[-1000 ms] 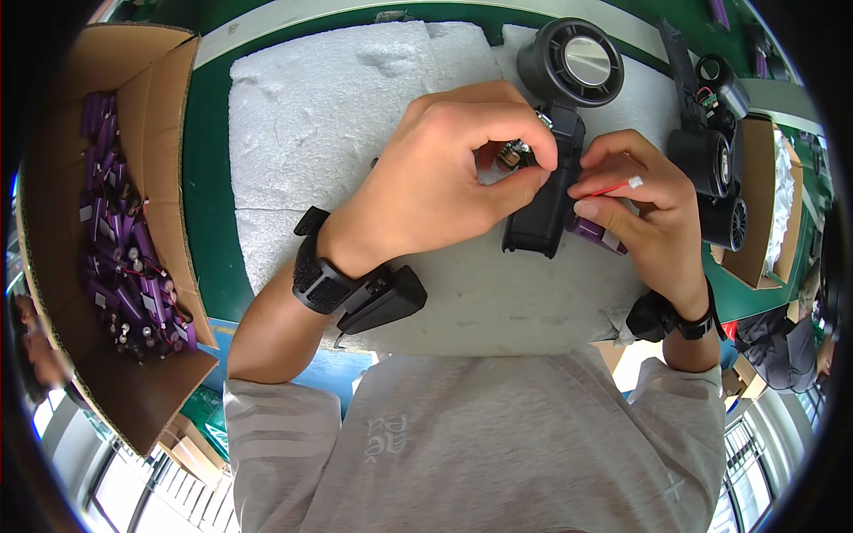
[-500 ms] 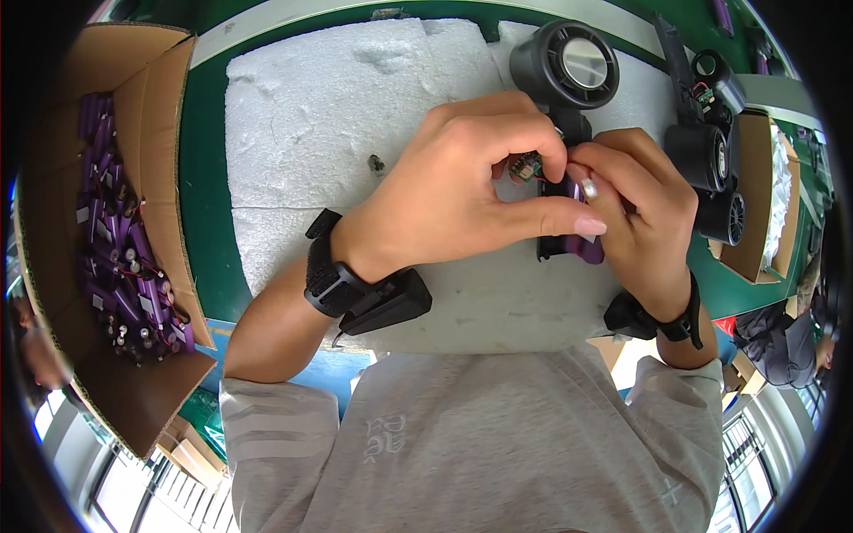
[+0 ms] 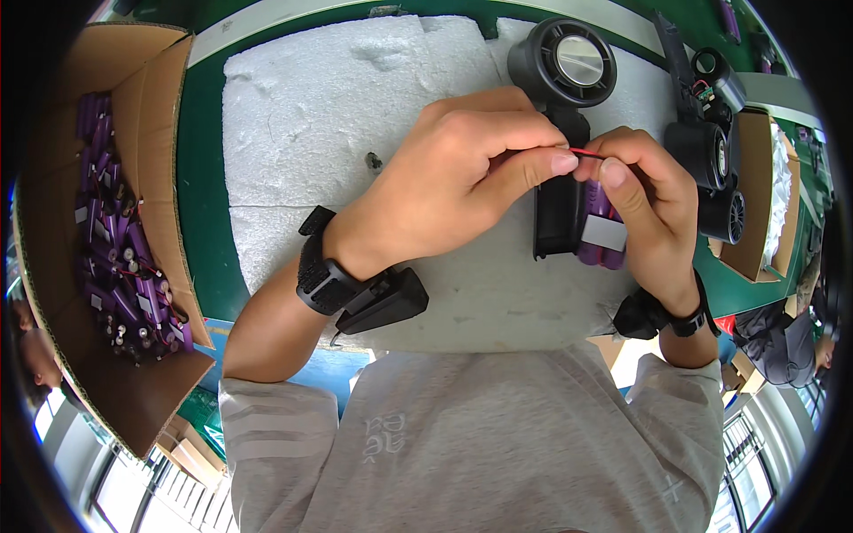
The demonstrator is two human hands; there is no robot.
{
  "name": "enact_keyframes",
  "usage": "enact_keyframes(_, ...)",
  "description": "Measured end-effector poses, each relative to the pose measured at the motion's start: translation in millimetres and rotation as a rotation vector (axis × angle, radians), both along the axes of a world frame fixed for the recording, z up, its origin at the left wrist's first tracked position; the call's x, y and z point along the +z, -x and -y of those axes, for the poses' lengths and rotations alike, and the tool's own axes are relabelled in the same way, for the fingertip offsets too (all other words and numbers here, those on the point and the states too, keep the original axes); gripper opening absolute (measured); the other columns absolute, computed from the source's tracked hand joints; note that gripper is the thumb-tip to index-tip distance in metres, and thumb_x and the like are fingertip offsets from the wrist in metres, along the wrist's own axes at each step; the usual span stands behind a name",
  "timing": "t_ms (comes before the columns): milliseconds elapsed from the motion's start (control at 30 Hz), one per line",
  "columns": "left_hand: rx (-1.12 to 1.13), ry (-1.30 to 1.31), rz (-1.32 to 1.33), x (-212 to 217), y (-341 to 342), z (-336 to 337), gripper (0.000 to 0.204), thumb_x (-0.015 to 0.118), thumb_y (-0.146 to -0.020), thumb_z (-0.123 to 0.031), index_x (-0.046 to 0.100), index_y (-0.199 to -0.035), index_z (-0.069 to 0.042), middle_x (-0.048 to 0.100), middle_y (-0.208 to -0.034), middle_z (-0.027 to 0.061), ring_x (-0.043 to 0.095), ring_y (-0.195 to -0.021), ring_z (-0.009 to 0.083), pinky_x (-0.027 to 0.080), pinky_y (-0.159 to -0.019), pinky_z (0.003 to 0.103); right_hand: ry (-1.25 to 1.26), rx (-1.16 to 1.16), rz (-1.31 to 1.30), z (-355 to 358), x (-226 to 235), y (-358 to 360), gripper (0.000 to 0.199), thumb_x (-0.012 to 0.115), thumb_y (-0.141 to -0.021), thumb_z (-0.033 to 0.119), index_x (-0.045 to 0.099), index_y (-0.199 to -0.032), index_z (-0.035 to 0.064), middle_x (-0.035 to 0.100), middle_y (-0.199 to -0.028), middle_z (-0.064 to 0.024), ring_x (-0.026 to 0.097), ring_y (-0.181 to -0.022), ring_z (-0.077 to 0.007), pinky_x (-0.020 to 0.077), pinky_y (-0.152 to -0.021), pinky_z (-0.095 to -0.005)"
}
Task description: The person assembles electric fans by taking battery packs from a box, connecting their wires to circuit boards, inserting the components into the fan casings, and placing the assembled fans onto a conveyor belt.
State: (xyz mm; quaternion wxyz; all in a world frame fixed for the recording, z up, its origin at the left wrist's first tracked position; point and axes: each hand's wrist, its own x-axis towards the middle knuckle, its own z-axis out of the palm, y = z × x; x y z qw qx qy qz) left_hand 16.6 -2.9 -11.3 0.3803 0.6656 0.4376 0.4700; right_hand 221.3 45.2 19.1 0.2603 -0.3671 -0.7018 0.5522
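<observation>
A short pair of red and black wires (image 3: 587,154) stretches between my hands. My left hand (image 3: 453,173) pinches its left end between thumb and forefinger; the fingers hide whatever is at that end. The other end is pinched by my right hand (image 3: 656,200), with the thumb bent over it. Below my right fingers hangs or rests a purple battery pack (image 3: 604,234) with a white label, beside an open black handle housing (image 3: 556,222). A round black fan head (image 3: 562,64) with a silver centre adjoins that housing at its far end.
White foam sheet (image 3: 311,115) covers the green bench. An open cardboard box (image 3: 155,115) with many purple battery packs (image 3: 115,231) stands at the left. More black fan units (image 3: 711,155) lie at the right, near a second carton (image 3: 753,253). A small dark bit (image 3: 373,161) lies on the foam.
My left hand has closed to a pinch, and the small green circuit board it held no longer shows. The wires now show stretched between both hands, and the battery pack's white label is exposed.
</observation>
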Motion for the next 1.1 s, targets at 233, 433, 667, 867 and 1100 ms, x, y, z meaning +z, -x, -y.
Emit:
enact_keyframes(233, 0.0, -0.023, -0.021, -0.7, -1.5, -1.5, 0.009, 0.067, -0.089, -0.008, 0.068, -0.092, 0.0, 0.058, -0.077, 0.0068, 0.054, -0.066, 0.0165, 0.041, -0.058, 0.028, -0.087, 0.101, 0.178, -15.8, 9.6, -7.3, 0.011, 0.066, -0.091, 0.011, 0.067, -0.093, 0.0003, 0.06, -0.077, -0.0035, 0.051, -0.063, -0.0091, 0.0404, -0.057, -0.0254)
enact_keyframes(433, -0.037, 0.129, 0.001, 1.9, 2.4, 1.4, 0.014, 0.069, -0.087, -0.003, 0.067, -0.1, 0.001, 0.062, -0.088, 0.0061, 0.059, -0.075, 0.0124, 0.046, -0.065, 0.026, -0.455, 0.09, 0.179, -13.7, -1.4, -0.4, 0.008, 0.071, -0.084, 0.008, 0.07, -0.087, 0.0013, 0.057, -0.075, -0.0058, 0.052, -0.062, -0.014, 0.0387, -0.054, -0.0269)
enact_keyframes(667, -0.143, 0.358, 0.199, 10.6, 11.3, 0.3, 0.034, 0.068, -0.084, 0.008, 0.064, -0.117, 0.001, 0.065, -0.106, 0.0049, 0.061, -0.092, 0.0088, 0.052, -0.081, 0.024, -0.498, 0.058, 0.163, -8.7, -3.0, 0.7, 0.009, 0.074, -0.081, 0.008, 0.07, -0.085, 0.0013, 0.056, -0.078, -0.0067, 0.052, -0.062, -0.016, 0.0387, -0.054, -0.0277)
enact_keyframes(867, -0.153, 0.489, 0.254, 15.5, 14.7, -0.8, 0.039, 0.067, -0.081, 0.012, 0.063, -0.118, 0.001, 0.065, -0.107, 0.0055, 0.062, -0.095, 0.0102, 0.053, -0.085, 0.024, -0.468, 0.076, 0.157, -4.1, -5.9, 4.3, 0.009, 0.076, -0.079, 0.007, 0.07, -0.083, 0.0009, 0.053, -0.079, -0.0065, 0.051, -0.061, -0.0168, 0.0385, -0.053, -0.0283)
enact_keyframes(1100, -0.102, 0.476, 0.341, 14.0, 13.3, -0.9, 0.04, 0.069, -0.079, 0.013, 0.061, -0.116, 0.001, 0.066, -0.105, 0.0061, 0.063, -0.096, 0.0113, 0.054, -0.084, 0.025, -0.463, 0.071, 0.179, -3.4, -5.4, 4.5, 0.008, 0.075, -0.079, 0.005, 0.069, -0.082, 0.0001, 0.053, -0.081, -0.0071, 0.051, -0.06, -0.0165, 0.0381, -0.052, -0.0279)
